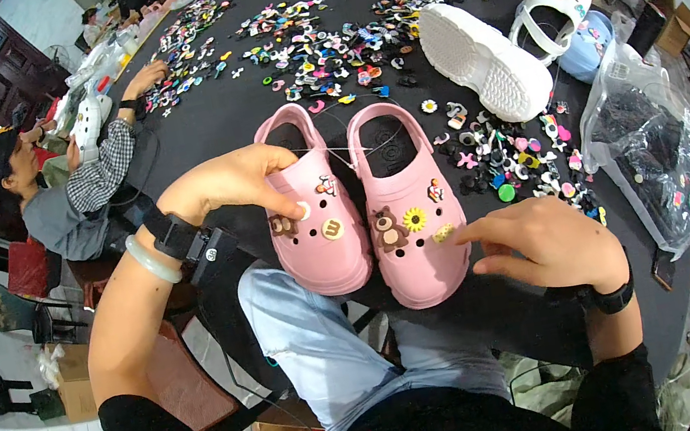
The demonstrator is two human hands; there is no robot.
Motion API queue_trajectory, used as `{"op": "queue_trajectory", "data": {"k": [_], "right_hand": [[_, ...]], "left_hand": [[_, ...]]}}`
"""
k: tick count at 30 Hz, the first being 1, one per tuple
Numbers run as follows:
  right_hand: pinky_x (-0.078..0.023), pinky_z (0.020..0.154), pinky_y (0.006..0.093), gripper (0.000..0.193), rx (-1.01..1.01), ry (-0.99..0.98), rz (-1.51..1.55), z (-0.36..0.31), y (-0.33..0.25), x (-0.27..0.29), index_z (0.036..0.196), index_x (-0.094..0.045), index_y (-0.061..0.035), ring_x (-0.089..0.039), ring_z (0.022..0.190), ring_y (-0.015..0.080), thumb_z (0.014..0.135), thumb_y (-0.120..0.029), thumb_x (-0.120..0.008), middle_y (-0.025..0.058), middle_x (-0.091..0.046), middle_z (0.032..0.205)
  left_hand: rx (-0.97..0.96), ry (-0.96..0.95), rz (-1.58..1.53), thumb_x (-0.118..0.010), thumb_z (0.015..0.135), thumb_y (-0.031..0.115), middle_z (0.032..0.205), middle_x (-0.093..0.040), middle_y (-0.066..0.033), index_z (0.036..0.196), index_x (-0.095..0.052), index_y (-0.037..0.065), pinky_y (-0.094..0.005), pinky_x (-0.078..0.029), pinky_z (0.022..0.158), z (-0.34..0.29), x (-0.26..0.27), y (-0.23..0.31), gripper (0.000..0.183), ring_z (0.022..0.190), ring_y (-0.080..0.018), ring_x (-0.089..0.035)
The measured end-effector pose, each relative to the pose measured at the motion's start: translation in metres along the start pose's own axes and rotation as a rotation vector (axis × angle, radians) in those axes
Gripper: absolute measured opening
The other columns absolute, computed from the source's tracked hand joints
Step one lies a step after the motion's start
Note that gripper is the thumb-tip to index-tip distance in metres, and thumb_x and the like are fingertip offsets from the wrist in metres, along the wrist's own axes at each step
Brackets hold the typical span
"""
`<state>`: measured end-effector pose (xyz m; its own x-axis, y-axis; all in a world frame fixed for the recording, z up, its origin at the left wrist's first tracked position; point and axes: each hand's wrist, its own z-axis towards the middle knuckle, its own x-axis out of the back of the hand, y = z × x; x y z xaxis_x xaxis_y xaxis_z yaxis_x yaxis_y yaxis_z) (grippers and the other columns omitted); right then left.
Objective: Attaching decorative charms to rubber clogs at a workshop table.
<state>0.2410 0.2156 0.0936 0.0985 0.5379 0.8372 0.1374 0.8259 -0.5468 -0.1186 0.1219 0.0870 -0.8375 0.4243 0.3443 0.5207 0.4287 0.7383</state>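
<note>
Two pink clogs with holes lie side by side at the table's near edge, toes toward me. My left hand (233,184) grips the left clog (322,242) by its outer side, thumb by a small white charm. That clog also bears a round cream charm (332,230) and a brown charm partly under the thumb. On the right clog (424,271) sit a brown bear charm (387,231), a yellow flower charm (414,220) and a small yellow charm (443,233). My right hand (544,245) has its index fingertip at this yellow charm, thumb held apart. A thin cord links the clogs.
Loose colourful charms (335,51) spread over the black table, with another pile (519,152) right of the clogs. White clogs (484,62) stand at the far right, beside a clear plastic bag (652,152). A co-worker (73,190) reaches for charms at left.
</note>
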Motion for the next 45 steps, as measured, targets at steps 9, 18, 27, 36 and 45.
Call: {"op": "queue_trajectory", "data": {"k": [9,18,27,36,45], "right_hand": [[-0.049,0.068,0.0388,0.032,0.06,0.039,0.0,0.004,0.003,-0.016,0.115,-0.06,-0.0088,-0.064,0.079,0.0298,0.086,-0.022,-0.063,0.0116,-0.066,0.086],[-0.049,0.066,0.0426,0.031,0.083,-0.034,-0.075,0.002,-0.01,-0.029,0.108,-0.057,-0.005,-0.063,0.078,0.0332,0.084,-0.022,-0.065,0.0126,-0.066,0.087],[-0.05,0.061,0.0414,0.028,0.083,0.072,-0.095,0.016,-0.009,-0.051,0.099,-0.049,-0.0036,-0.064,0.071,0.0314,0.084,-0.023,-0.063,0.011,-0.062,0.079],[-0.05,0.06,0.0393,0.033,0.062,0.086,-0.131,0.018,-0.014,-0.052,0.101,-0.052,-0.0034,-0.064,0.068,0.0301,0.083,-0.028,-0.066,0.0107,-0.062,0.077],[-0.049,0.057,0.0395,0.034,0.031,0.067,-0.114,0.024,-0.014,-0.052,0.098,-0.053,-0.0039,-0.063,0.064,0.0304,0.083,-0.031,-0.066,0.0102,-0.061,0.07]], "left_hand": [[-0.001,0.03,-0.053,-0.08,0.072,0.007,0.086,-0.07,-0.0046,0.095,-0.067,-0.001,-0.0261,-0.053,0.071,0.009,-0.001,-0.007,0.028,0.078,-0.0102,-0.065],[-0.008,0.031,-0.074,-0.081,0.069,0.005,0.091,-0.069,-0.0043,0.099,-0.066,-0.002,-0.0261,-0.052,0.076,0.013,0.0,-0.011,0.034,0.085,-0.0101,-0.065],[-0.46,0.556,0.272,-0.075,0.075,0.008,0.102,-0.062,-0.0058,0.105,-0.061,0.001,-0.03,-0.044,0.09,-0.013,-0.022,-0.012,0.034,0.096,-0.0147,-0.057],[-0.464,1.199,0.215,-0.076,0.071,0.005,0.098,-0.056,-0.0066,0.097,-0.06,0.003,-0.0283,-0.042,0.073,-0.014,-0.118,-0.054,0.03,0.083,-0.0184,-0.054],[-0.447,1.207,0.125,-0.073,0.07,-0.002,0.109,-0.052,-0.0097,0.1,-0.063,0.002,-0.0304,-0.044,0.085,-0.013,-0.126,-0.06,0.032,0.091,-0.0196,-0.054]]}}
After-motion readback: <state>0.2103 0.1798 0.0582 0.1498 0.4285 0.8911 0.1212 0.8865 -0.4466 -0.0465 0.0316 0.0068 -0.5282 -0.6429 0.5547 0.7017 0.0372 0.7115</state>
